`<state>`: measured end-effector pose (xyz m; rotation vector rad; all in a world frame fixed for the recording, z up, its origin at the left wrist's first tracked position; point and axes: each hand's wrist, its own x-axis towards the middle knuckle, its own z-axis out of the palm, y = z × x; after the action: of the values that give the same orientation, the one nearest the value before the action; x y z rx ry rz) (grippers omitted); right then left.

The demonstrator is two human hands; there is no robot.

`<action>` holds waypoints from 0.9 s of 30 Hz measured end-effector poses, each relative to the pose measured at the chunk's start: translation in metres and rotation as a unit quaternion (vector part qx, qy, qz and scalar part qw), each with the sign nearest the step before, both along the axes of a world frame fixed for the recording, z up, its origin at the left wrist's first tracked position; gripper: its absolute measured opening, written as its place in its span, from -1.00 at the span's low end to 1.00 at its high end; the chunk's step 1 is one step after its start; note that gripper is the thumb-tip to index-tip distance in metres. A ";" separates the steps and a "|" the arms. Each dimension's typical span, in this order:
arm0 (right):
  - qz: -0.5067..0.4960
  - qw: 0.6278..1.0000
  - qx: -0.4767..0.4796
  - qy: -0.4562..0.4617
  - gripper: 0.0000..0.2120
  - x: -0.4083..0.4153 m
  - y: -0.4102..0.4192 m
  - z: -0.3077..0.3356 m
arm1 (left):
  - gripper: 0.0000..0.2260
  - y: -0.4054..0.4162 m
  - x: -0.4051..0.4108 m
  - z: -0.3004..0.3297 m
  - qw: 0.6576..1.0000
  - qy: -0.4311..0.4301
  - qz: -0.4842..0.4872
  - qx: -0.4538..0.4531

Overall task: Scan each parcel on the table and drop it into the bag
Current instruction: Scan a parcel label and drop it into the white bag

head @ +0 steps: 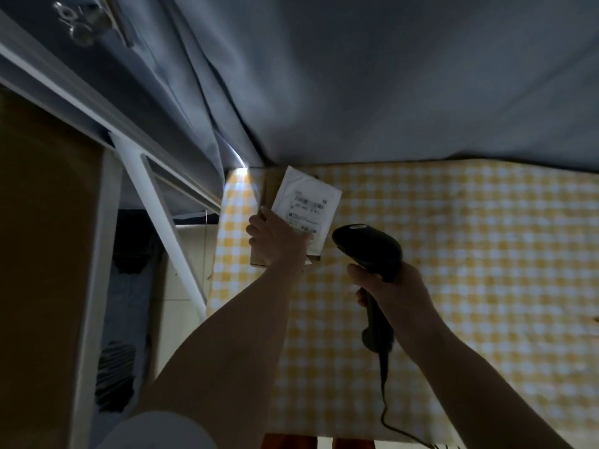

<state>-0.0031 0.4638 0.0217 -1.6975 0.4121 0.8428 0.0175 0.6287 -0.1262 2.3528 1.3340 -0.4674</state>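
Now a white flat plastic parcel [306,205] with a printed barcode label is held up for scanning over the yellow-and-white checked tablecloth [470,270].

The left hand [275,239] grips the parcel's near edge together with a brown cardboard piece [259,254] beneath it; just right, the right hand [389,286] is curled round the handle of a black corded barcode scanner [368,247], its head towards the label. No bag can be made out.

Table: I see a surface [470,254] covered in yellow-and-white checked cloth.
Far left corner: I see a brown cardboard parcel [259,254] lying flat, a white labelled parcel [306,205] over it.
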 end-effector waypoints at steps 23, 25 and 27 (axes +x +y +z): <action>0.015 0.999 0.018 -0.037 -0.92 -0.037 -0.054 0.071 | -0.75 -0.052 -0.081 0.081 0.872 -0.213 0.235 -0.372; 0.023 0.998 0.027 -0.053 -0.90 -0.042 -0.063 0.091 | -0.58 -0.060 -0.091 0.099 0.859 -0.224 0.204 -0.412; 0.027 0.996 0.034 -0.077 -0.92 -0.049 -0.074 0.113 | -0.51 -0.065 -0.099 0.124 0.843 -0.254 0.187 -0.435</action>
<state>-0.0518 0.3902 0.1345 -1.7039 0.2305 0.7506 -0.0813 0.5635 -0.0019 1.2909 0.9788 -0.2194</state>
